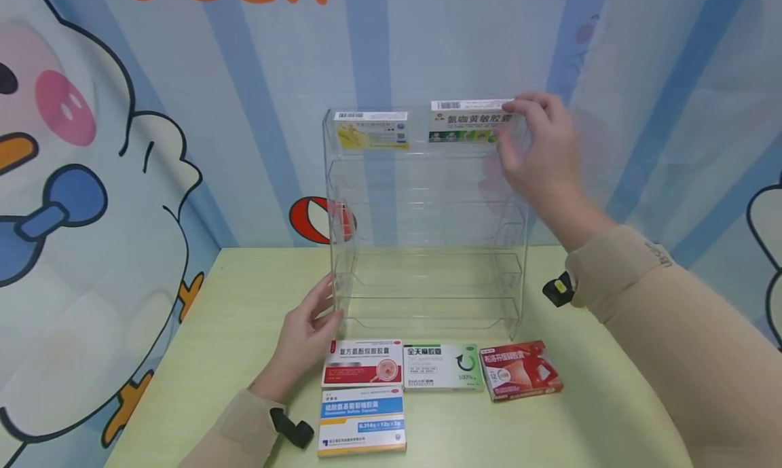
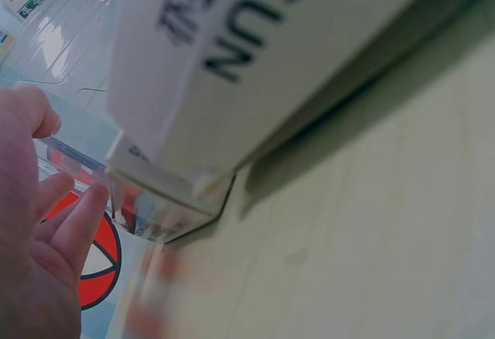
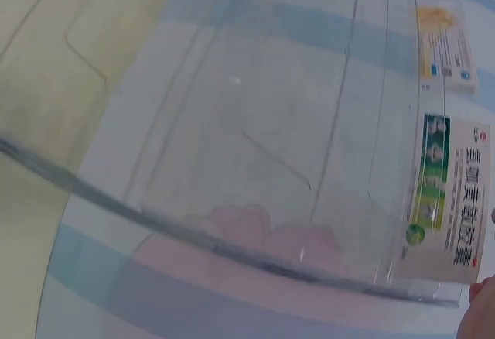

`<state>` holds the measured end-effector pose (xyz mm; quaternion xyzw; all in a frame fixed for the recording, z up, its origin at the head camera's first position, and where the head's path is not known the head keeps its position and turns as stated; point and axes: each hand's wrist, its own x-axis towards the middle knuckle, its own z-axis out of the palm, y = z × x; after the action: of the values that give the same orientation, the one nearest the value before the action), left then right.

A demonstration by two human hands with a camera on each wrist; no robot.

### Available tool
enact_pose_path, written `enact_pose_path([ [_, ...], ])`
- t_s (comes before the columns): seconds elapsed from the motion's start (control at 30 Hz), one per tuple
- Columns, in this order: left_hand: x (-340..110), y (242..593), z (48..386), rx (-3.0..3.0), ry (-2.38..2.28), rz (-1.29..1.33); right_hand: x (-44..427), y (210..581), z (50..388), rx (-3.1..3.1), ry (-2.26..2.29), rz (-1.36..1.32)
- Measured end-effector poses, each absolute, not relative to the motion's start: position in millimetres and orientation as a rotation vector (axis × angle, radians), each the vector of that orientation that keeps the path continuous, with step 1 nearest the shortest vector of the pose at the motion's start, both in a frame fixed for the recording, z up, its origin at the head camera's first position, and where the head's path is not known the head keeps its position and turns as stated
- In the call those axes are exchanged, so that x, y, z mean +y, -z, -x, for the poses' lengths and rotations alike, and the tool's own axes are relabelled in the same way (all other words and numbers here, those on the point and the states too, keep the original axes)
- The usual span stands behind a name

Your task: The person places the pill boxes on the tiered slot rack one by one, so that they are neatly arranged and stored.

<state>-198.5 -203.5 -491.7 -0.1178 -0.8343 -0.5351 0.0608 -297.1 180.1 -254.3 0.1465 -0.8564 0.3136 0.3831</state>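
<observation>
A clear stepped display rack (image 1: 427, 308) stands on the table. My right hand (image 1: 546, 152) is at its upper right corner and pinches a white and green medicine box (image 1: 466, 120) in the top tier, thumb on the front and fingers on the upper edge. Only fingertips (image 3: 481, 308) of that hand show in the right wrist view, beside the medicine box (image 3: 448, 200). Low on the rack's left side, my left hand (image 1: 305, 339) holds the side edge. In the left wrist view the left hand's fingers (image 2: 81, 227) lie about that clear edge.
A yellow and white box (image 1: 371, 132) sits top left in the rack. Before the rack lie a red and white box (image 1: 363, 363), a green and white box (image 1: 441, 367), a red box (image 1: 520, 371) and a blue and white box (image 1: 362, 422). Behind hangs a striped cartoon backdrop (image 1: 263, 81).
</observation>
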Motion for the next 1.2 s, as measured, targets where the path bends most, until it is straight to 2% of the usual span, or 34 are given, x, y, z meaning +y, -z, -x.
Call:
enact_pose_path([
  [0.27, -203.2, 492.1, 198.6, -2.534, 1.636, 0.344, 156.6, 302.6, 266.2, -2.157, -0.774, -0.654],
  [0.5, -204.6, 493.6, 199.3, -2.511, 1.632, 0.384, 131.0, 356.9, 211.1, -2.301, -0.669, -0.924],
  [0.7, -204.6, 492.8, 198.7, -2.52, 1.638, 0.356, 114.6, 395.1, 165.5, -2.513, -0.579, -1.045],
  [1.2, -204.8, 493.9, 199.9, -2.513, 1.627, 0.362, 87.9, 432.9, 115.8, -2.877, -0.575, -1.235],
])
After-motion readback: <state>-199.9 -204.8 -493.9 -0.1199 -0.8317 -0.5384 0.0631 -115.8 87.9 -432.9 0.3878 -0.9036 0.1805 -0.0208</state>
